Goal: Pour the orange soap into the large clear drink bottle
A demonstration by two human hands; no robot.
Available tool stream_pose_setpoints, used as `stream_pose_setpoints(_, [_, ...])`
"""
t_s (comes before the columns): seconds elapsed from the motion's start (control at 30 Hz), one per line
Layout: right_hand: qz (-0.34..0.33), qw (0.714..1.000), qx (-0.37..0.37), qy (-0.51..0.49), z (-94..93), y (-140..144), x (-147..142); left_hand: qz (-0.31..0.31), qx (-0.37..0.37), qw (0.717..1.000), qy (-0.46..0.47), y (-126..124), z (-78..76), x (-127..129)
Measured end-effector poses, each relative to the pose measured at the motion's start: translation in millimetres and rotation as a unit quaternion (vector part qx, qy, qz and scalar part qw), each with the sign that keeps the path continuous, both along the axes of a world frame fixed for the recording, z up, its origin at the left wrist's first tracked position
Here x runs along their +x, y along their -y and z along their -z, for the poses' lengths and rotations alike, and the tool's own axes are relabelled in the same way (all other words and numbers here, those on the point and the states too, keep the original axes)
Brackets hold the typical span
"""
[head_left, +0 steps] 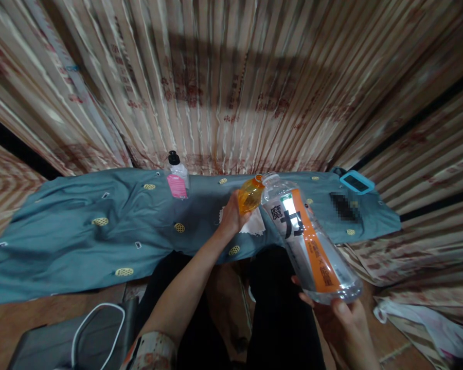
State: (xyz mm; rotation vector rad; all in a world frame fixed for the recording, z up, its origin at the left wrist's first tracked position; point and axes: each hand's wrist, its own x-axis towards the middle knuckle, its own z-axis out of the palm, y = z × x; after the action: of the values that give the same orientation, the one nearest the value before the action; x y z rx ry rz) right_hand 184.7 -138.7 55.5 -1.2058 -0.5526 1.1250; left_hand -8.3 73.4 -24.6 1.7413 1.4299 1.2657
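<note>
Striped curtains [231,77] in brown and cream are hanging all around, and a long surface covered by a blue-grey cloth with small yellow spots [81,231] is stretching across below them.

Over the near edge of that cloth, a big clear plastic bottle with an orange and white label [312,241] is being held. It is tilting, with its open neck pointing up and away and its bottom end pointing back toward the person. The right hand [347,321] is cupping the bottom end from below, its grip closing around the bottle. The left hand [231,216] is holding a see-through orange cap [250,194], its grip closing on it. The cap is touching the neck of the bottle or sitting just beside it; I cannot tell which. A white paper scrap [254,226] is lying on the cloth just under the left hand.

Farther back on the cloth, a small clear bottle with a black top and a pink label [177,177] is standing upright. Far to the right, a flat thing with a light blue rim [357,182] is lying near the end of the cloth. Down in the left corner, a white cable [96,318] is curling over a grey box [61,339].
</note>
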Motion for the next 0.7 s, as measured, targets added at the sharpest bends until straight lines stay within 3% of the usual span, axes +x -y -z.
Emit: stream_pose_setpoints(0.7, [-0.031,0.999,-0.017,0.022,14.0,2.5,12.8,-0.004,-0.015,1.000,-0.018,0.2,-0.9,0.8])
